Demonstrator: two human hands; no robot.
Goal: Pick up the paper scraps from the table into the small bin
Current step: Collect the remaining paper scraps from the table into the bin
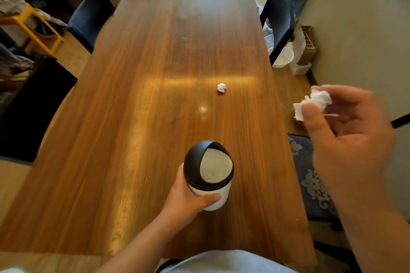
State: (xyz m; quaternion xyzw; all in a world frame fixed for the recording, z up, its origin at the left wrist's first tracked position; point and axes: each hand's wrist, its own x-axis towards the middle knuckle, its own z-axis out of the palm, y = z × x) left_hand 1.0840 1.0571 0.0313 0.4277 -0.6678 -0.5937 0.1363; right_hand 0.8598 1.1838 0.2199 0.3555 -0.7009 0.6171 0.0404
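Left hand point(188, 197) has its grip wrapped around the white body of the small bin point(209, 175), thumb across the front, fingers behind. Bin sits near the near edge of the surface point(137, 117), roughly centred between left and right edges; can't tell if its base touches the wood or is slightly lifted. It's tilted a bit toward the camera. Black domed lid point(197, 162) is on, its light swing flap point(216, 167) faces up and toward the right.

Right hand point(346, 133) is raised off to the right, past the right edge of the surface, over the floor. Its grip is pinched on a crumpled paper scrap point(315, 102), thumb in front, fingertips behind; part of the wad sticks out to the left of the thumb. Hand is motion-blurred.

A second crumpled scrap point(221, 88) lies alone on the surface, near mid-length, closer to the right edge than the left, well apart from the bin and beyond it.

Off the surface: dark chairs at the left point(88, 17) and right point(278, 22) edges, a white basket point(282, 57) on the floor at the right, a patterned blue rug point(310, 179) below the right hand.
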